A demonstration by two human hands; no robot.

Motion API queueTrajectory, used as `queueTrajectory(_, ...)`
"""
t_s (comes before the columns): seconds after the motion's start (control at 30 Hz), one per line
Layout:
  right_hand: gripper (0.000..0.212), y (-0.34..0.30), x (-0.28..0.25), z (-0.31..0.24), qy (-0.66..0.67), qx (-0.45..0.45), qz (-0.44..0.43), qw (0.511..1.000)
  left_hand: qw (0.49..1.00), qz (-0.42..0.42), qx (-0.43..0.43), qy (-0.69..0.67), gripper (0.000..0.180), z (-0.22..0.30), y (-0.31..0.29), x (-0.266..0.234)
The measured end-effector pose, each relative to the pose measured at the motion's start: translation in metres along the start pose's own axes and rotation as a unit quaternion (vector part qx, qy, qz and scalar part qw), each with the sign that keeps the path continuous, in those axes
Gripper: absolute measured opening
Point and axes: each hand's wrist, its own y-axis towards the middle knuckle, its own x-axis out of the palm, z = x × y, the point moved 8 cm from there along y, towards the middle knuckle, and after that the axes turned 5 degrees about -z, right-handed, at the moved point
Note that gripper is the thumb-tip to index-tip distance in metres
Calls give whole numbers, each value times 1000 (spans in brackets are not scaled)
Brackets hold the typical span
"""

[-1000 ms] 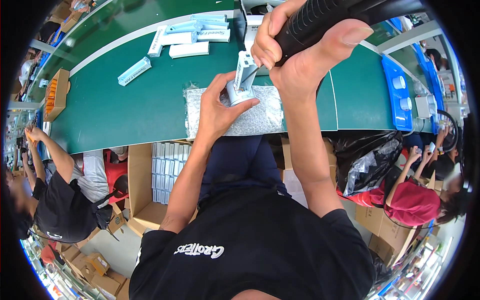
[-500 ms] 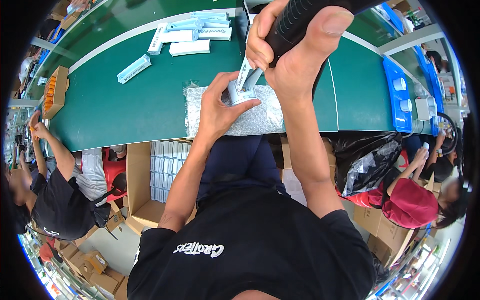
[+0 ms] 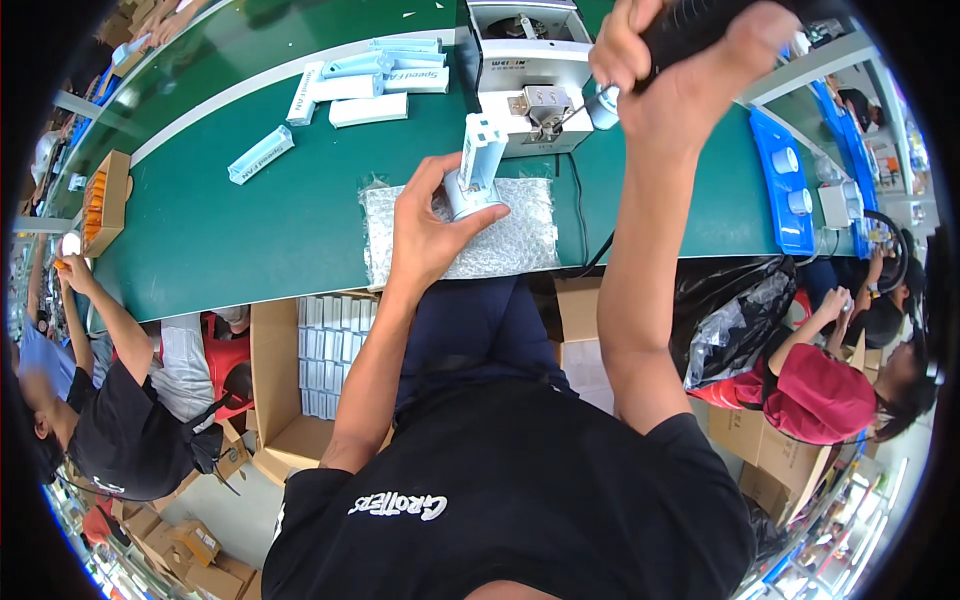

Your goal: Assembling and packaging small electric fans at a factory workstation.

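Open carton [image 3: 320, 350]: nearest, below the counter's front edge, packed with rows of small white boxes.
Left hand [image 3: 430, 225]: grip closed narrowly around the base of a small white device [image 3: 478, 170], thumb on one side and fingers curled on the other.
White device: stands upright on a sheet of bubble wrap [image 3: 510, 240], its lower end touching the sheet.
Bubble wrap: lies flat on the green counter [image 3: 250, 230], just at the front edge.
Right hand [image 3: 680, 60]: raised beyond and to the right of the device, grip wrapped tight around a black tool handle [image 3: 690, 25]; the tool's tip is not clear to see.
White machine [image 3: 525, 75]: sits on the counter just behind the device, with a cable running down toward the front edge.
Long white boxes [image 3: 370, 80]: lie in a loose cluster further back on the left.
Blue tray [image 3: 790, 180]: far right on the counter, holding small white parts.
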Motion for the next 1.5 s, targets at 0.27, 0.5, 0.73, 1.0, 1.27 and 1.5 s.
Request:
queueTrajectory(0.27, 79, 18, -2, 13, -80, 23, 52, 995, 1000, -7, 14, 8, 62, 3, 0, -1)
queueTrajectory(0.5, 80, 13, 24, 25, 268, 67, -23, 961, 1000, -11, -3, 12, 62, 2, 0, -1)
queueTrajectory(0.73, 82, 7, 13, 20, 119, 33, -11, 992, 1000, -3, 2, 10, 62, 4, 0, 0)
queueTrajectory(1.0, 105, -27, 26, -1, 104, 12, -124, 987, 1000, 8, 11, 22, 62, 2, 2, -1)
queueTrajectory(1.27, 101, -48, 73, 8, -91, 104, 21, 990, 1000, 13, 20, -2, 62, 0, 2, -1)
queueTrajectory(1.5, 100, -45, 73, 11, -103, 89, 40, 990, 1000, 12, 27, 8, 61, 4, 3, -1)
